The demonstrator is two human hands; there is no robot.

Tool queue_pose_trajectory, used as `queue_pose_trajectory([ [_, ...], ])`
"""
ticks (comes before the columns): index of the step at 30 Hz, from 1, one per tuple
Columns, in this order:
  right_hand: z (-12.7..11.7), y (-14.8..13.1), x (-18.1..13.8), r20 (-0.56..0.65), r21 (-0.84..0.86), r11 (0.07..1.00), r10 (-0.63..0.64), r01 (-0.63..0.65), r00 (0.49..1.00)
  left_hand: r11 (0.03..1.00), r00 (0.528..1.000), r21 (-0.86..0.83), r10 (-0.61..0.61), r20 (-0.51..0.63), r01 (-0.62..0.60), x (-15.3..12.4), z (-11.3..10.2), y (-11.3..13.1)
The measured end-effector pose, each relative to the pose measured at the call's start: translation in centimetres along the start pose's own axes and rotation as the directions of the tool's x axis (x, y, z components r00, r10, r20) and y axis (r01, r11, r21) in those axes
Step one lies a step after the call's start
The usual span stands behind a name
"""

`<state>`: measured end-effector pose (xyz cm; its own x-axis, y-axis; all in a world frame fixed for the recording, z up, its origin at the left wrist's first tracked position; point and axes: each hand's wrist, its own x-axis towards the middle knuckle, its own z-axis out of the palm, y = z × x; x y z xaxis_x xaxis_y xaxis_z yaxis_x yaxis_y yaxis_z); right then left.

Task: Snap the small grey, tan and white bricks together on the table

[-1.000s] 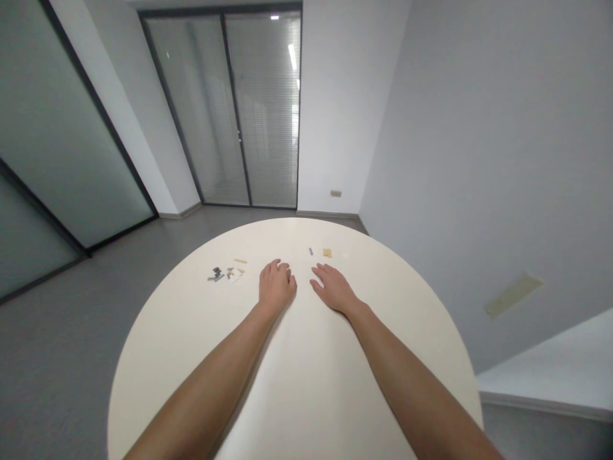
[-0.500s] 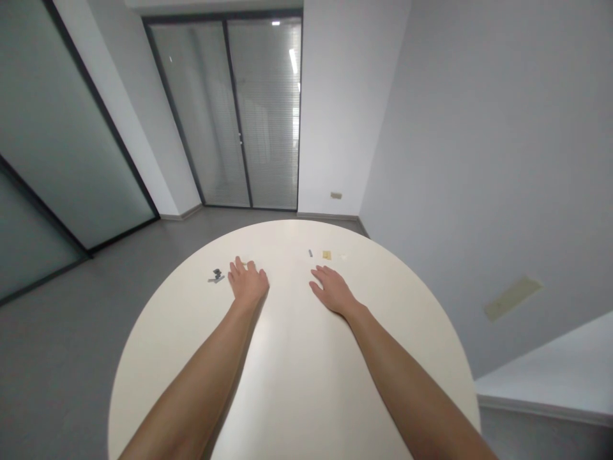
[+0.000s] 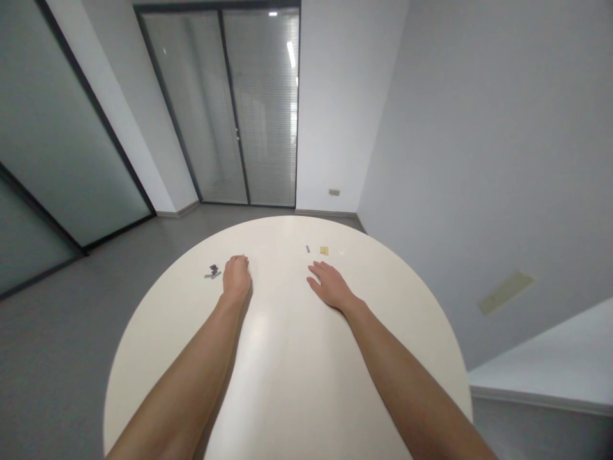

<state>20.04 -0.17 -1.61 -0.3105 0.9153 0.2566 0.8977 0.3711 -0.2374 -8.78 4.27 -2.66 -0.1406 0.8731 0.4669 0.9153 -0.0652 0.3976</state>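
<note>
My left hand (image 3: 236, 276) is over the far left part of the table, its fingers curled together and pointing away from me. Whatever they may hold is hidden behind them. Just left of it lies a small cluster of dark and grey pieces (image 3: 213, 272). My right hand (image 3: 329, 285) rests on the tabletop with fingers stretched out, holding nothing. Beyond its fingertips lie a small grey strip (image 3: 308, 249) and a small yellow square piece (image 3: 324, 251). A faint clear or whitish piece (image 3: 341, 252) sits to the right of the yellow one, too small to name.
The round white table (image 3: 292, 370) fills the lower middle. Behind it stand glass doors with blinds (image 3: 261, 115), and frosted glass panels (image 3: 62, 140) are on the left. A grey wall (image 3: 483, 140) runs along the right side.
My left hand has gone from spread fingers to curled ones and shifted slightly left. A small yellowish thing by its fingertips is now out of sight. My right hand stays in place.
</note>
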Motion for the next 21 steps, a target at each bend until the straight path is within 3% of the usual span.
queue_pose_trajectory([
  [14, 0.0, 0.0, -0.1, -0.003, 0.002, 1.000, 0.009, -0.009, 1.000, 0.995, 0.992, -0.072, -0.076, -0.098, 0.069, 0.1, -1.0, 0.5],
  [18, -0.1, -0.1, -0.1, -0.002, 0.000, 1.000, 0.012, -0.012, 1.000, 0.975, 0.993, -0.220, 0.008, -0.114, -0.033, -0.4, -0.4, 2.0],
  [21, -0.1, -0.2, 0.0, -0.029, 0.012, 1.000, 0.005, -0.005, 1.000, 0.918, 0.994, -0.381, 0.110, -0.027, -0.112, -1.4, 0.8, 4.5],
])
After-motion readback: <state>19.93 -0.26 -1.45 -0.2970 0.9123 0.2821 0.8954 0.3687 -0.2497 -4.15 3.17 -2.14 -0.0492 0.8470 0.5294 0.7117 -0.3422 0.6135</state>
